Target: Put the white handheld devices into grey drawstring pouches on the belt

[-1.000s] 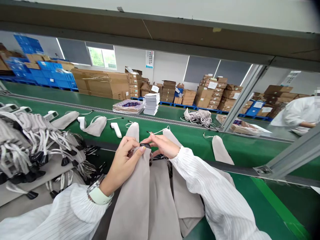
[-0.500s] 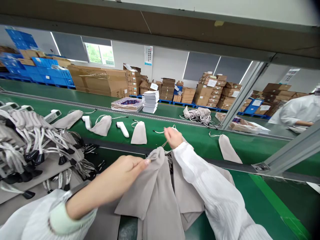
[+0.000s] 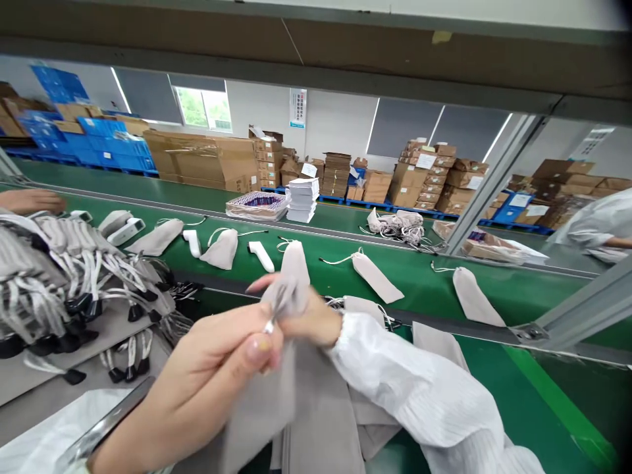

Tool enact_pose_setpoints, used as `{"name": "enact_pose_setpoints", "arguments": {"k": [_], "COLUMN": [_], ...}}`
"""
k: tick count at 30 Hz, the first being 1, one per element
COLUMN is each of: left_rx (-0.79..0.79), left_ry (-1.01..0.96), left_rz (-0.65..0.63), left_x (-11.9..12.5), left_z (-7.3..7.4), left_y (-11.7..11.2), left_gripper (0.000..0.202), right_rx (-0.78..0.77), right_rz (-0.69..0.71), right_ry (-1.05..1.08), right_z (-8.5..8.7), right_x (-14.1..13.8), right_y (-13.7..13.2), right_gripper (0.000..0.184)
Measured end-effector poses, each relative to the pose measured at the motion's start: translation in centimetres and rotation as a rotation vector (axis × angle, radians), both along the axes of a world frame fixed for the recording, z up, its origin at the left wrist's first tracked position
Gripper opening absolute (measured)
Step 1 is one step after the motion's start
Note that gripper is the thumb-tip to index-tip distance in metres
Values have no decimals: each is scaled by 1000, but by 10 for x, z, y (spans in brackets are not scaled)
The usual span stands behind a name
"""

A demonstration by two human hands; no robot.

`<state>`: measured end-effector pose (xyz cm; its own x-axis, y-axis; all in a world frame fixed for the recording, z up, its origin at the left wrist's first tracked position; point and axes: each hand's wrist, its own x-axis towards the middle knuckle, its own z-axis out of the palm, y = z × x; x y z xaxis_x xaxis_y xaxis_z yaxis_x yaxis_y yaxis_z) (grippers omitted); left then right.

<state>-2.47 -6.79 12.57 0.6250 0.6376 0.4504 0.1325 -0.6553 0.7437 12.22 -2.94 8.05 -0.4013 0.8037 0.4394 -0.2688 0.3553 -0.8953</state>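
Note:
A grey cloth drawstring pouch (image 3: 257,408) hangs in front of me, its gathered top blurred by motion. My left hand (image 3: 212,368) is closed in a pinch on the drawstring at the pouch's top. Right behind that top is my right hand (image 3: 316,319), closed around the gathered cloth, with one finger extended leftward and the others partly hidden. More flat grey pouches (image 3: 326,421) lie beneath my hands. To the left rises a big pile of pouches (image 3: 64,263) with pale cords and black cord ends.
Along the green belt (image 3: 336,263) lie several single pouches (image 3: 378,276) and white handheld devices (image 3: 261,255). A co-worker's hand (image 3: 32,199) is at the far left; another person's white sleeve (image 3: 600,220) shows at right. A metal post (image 3: 494,184) slants up at the right.
My left hand has come up with the pouch's top. My right hand has moved back and left from over the belt to that top. A co-worker's hand has appeared at left.

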Motion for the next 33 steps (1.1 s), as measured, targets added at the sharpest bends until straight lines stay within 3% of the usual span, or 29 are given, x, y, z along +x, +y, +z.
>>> {"name": "enact_pose_setpoints", "arguments": {"k": [2, 5, 6, 7, 9, 11, 13, 15, 18, 22, 24, 26, 30, 33], "left_rx": [70, 202, 311, 402, 538, 617, 682, 745, 782, 793, 795, 776, 653, 500], "left_ry": [133, 310, 337, 385, 478, 517, 518, 504, 504, 540, 546, 559, 577, 486], "left_rz": [-23, -23, 18, 70, 131, 180, 228, 272, 296, 300, 296, 296, 347, 313], "left_x": [9, 27, 33, 38, 46, 49, 49, 48, 46, 43, 42, 42, 41, 40], "left_z": [-9, -43, -58, -73, -100, -118, -125, -124, -119, -116, -116, -116, -117, -113], "left_y": [3, 19, 27, 35, 47, 53, 53, 50, 45, 41, 41, 42, 45, 47], "left_gripper": [31, 20, 21, 30, 41, 38, 32, 30, 29, 24, 21, 18, 16, 12], "right_rx": [29, 196, 179, 114, -67, -128, -146, -153, -45, 117, 106, 48, -114, -211], "right_rz": [-456, -1229, -1395, -1466, -1465, -1347, -1233, -1198, -1167, -815, -752, -766, -810, -800], "right_ry": [134, 270, 201, 30, -386, -814, -1127, -1269, -1257, -1134, -1103, -1078, -968, -829], "right_z": [5, 5, 0, -7, -29, -54, -71, -76, -62, -44, -46, -55, -69, -61], "right_x": [30, 91, 109, 125, 147, 159, 163, 159, 136, 76, 45, 22, 13, 28], "right_y": [16, 49, 58, 66, 76, 79, 80, 80, 84, 108, 127, 147, 171, 167], "right_gripper": [46, 54, 59, 61, 62, 65, 64, 59, 52, 32, 30, 39, 50, 45]}}
